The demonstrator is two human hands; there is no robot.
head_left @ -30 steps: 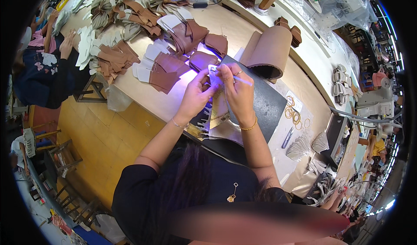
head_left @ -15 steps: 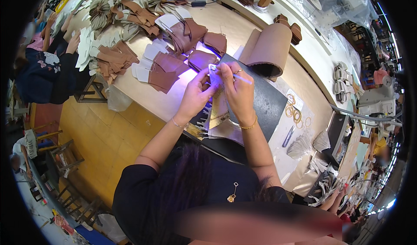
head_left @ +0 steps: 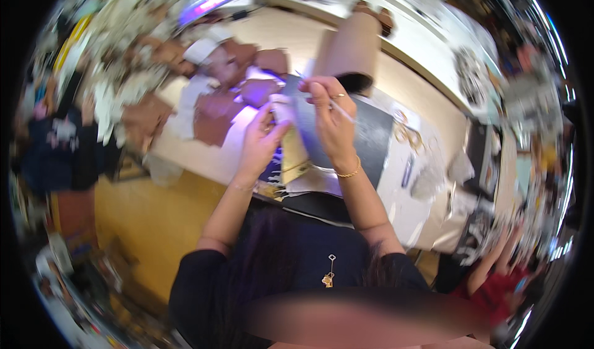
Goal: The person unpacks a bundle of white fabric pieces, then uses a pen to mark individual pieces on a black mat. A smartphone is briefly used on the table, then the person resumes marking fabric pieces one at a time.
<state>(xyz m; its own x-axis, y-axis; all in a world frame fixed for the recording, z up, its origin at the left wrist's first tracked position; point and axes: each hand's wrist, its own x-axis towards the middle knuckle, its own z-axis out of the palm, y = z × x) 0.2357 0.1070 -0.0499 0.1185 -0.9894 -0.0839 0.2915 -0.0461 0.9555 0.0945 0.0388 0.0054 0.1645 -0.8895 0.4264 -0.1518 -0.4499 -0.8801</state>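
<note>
My left hand (head_left: 263, 143) pinches the upper end of a long cream-coloured piece of material (head_left: 294, 148) between thumb and fingers. The piece hangs down toward the table's near edge, next to a dark fringed strip (head_left: 271, 171). To its right, my right hand (head_left: 334, 117) is closed on a thin pale pen-like stick (head_left: 343, 112), held slanting, its far tip pointing up and left. The hand is apart from the cream piece, above a dark grey board (head_left: 368, 123). Motion blurs the picture, so the stick's tip is unclear.
Stacks of brown and white cut pieces (head_left: 216, 115) lie at the left under a purple-lit lamp (head_left: 210, 2). A brown roll (head_left: 349, 49) stands beyond the board. At right are yellow rings (head_left: 408, 135) and a blue tool (head_left: 408, 169). Another person (head_left: 55, 142) works at far left.
The whole view has shifted and blurred. My right hand with the stick has come away from the cream piece to the right; my left hand still grips the piece.
</note>
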